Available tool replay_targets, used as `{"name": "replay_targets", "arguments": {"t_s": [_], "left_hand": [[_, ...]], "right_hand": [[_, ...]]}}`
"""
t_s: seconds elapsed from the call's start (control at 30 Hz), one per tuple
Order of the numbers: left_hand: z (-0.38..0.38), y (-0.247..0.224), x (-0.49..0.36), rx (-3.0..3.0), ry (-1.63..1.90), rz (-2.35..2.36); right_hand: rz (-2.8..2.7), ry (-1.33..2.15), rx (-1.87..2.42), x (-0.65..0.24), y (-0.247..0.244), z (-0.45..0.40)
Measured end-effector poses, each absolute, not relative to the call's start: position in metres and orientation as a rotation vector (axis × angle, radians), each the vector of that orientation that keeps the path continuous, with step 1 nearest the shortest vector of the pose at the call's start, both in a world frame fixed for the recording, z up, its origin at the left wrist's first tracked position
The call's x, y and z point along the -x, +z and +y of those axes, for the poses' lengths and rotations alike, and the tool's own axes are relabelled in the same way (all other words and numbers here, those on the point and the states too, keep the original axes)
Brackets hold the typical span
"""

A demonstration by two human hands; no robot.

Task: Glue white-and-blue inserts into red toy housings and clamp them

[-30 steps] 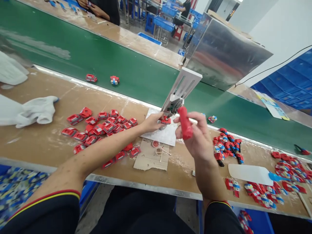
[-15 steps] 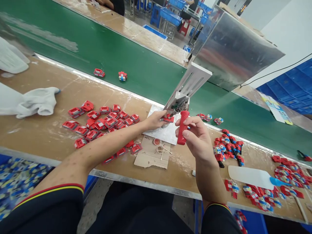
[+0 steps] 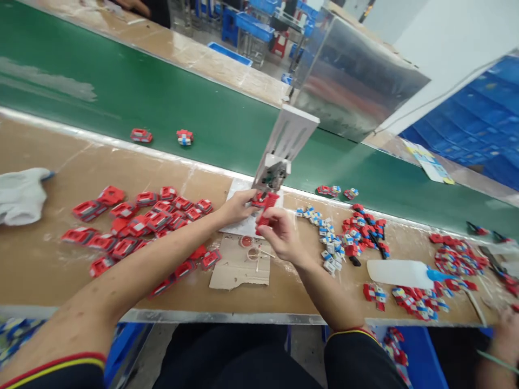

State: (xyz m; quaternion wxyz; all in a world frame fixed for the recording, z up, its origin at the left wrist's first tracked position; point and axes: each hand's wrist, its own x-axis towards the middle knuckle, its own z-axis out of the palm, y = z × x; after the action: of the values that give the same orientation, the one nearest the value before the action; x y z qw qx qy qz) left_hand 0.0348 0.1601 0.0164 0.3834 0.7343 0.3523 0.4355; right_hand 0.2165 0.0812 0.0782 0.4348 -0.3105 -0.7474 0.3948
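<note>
A metal clamp fixture (image 3: 273, 172) with a slotted upright stands on a white base plate (image 3: 231, 226). My left hand (image 3: 240, 207) is closed on a small red plastic toy part (image 3: 258, 200), low at the fixture. My right hand (image 3: 281, 233) grips a red ribbed handle (image 3: 268, 209) just in front of the clamp; the handle appears to belong to it, though the joint is hidden. Below the plate, a torn piece of cardboard (image 3: 231, 270) carries two small round dishes, one with red in it (image 3: 246, 241), and a thin stick.
Red parts (image 3: 138, 226) lie piled at left beside a white glove (image 3: 22, 195). At right are white-blue pieces (image 3: 330, 246), red-blue assemblies (image 3: 360, 232) and a squeeze bottle (image 3: 399, 273). A green conveyor belt (image 3: 231, 129) runs behind. Another person's hand (image 3: 506, 332) shows at lower right.
My right hand has moved left and in toward the fixture with the red handle. My left hand stays at the red part. The whole view has shifted, uncovering white-blue pieces at right.
</note>
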Motion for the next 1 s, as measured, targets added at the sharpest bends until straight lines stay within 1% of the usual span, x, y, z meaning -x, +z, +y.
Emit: {"name": "replay_targets", "arguments": {"t_s": [0.07,0.13,0.23,0.3,0.33,0.37,0.43,0.53,0.63,0.73,0.87,0.93,1.0], "left_hand": [[0.160,0.018,-0.033,-1.885,1.108,0.884],[0.161,0.019,-0.031,-1.904,1.106,0.886],[0.162,0.020,-0.028,-1.936,1.097,0.907],[0.162,0.019,-0.027,-1.949,1.093,0.929],[0.161,0.018,-0.027,-1.953,1.093,0.939],[0.161,0.017,-0.027,-1.955,1.094,0.950],[0.161,0.015,-0.028,-1.957,1.100,0.967],[0.160,0.013,-0.029,-1.966,1.121,0.977],[0.157,0.012,-0.032,-1.970,1.143,0.997],[0.156,0.011,-0.034,-1.961,1.155,1.023],[0.158,0.011,-0.037,-1.941,1.162,1.030],[0.158,0.011,-0.038,-1.930,1.162,1.020],[0.159,0.010,-0.038,-1.917,1.158,1.003]], "right_hand": [[-2.098,0.736,0.886,-0.215,0.055,0.087],[-2.303,0.580,0.964,-0.219,0.043,0.091],[-2.415,0.555,0.947,-0.251,0.052,0.102],[-2.395,0.542,1.083,-0.291,0.072,0.122],[-2.295,0.439,1.375,-0.314,0.083,0.137],[-2.192,0.357,1.553,-0.338,0.093,0.156],[-2.043,0.239,1.773,-0.379,0.107,0.194],[-1.940,0.181,2.034,-0.415,0.104,0.234],[-1.932,0.197,2.167,-0.426,0.089,0.247],[-1.951,0.231,2.155,-0.427,0.086,0.254],[-1.977,0.346,1.961,-0.415,0.101,0.244],[-2.045,0.522,1.697,-0.398,0.106,0.218],[-2.157,0.878,1.185,-0.371,0.107,0.180]]}}
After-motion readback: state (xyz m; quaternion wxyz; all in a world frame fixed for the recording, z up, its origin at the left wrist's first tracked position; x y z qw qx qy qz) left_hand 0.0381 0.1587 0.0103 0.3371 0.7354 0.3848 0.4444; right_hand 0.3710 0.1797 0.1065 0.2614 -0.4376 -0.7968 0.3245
